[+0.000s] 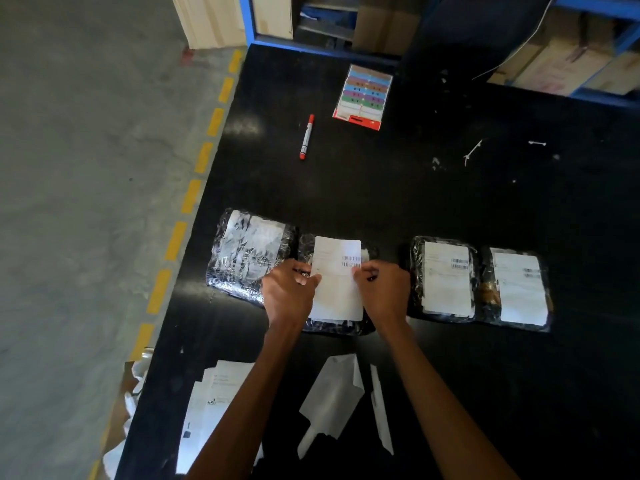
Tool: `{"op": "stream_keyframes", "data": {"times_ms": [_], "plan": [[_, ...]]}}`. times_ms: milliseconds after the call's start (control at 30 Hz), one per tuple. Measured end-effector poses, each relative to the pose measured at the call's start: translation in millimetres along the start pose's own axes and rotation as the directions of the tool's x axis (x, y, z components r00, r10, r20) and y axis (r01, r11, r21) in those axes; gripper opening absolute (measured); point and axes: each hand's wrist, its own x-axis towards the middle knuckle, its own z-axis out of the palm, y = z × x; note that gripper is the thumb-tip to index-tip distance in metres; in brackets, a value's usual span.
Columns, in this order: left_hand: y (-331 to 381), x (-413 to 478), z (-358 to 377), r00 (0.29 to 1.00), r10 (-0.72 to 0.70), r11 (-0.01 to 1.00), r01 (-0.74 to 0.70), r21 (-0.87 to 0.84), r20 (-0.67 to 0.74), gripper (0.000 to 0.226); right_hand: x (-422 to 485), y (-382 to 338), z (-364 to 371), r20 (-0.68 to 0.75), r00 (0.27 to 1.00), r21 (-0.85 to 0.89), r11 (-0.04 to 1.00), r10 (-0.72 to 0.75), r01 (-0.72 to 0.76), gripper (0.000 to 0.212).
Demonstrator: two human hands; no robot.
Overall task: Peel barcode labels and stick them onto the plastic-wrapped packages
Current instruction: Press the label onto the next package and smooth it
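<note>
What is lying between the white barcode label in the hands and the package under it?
Nothing visible: the white barcode label, pinched by left hand and right hand, lies directly over the black plastic-wrapped package.

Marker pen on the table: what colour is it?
White barrel with red cap and red end, best seen in the head view.

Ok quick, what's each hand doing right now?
Left hand: closed, pinching the left edge of the barcode label.
Right hand: closed, pinching the same label's right edge, over the second plastic-wrapped package.
</note>
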Motion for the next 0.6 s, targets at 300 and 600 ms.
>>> {"op": "stream_keyframes", "data": {"times_ms": [300, 600], "plan": [[15, 3, -7, 0.999, -0.035, 0.924, 0.028, 0.381, 0.012, 0.062, 6, -9, -3, -0.086, 0.987, -0.19, 0.97, 0.138, -0.152, 0.051], [-15, -5, 17, 0.81, 0.544, 0.688, -0.58, 0.437, 0.219, 0.061, -8, 33, 7, 0.229, 0.895, -0.42, 0.79, -0.383, 0.446, 0.066]]}}
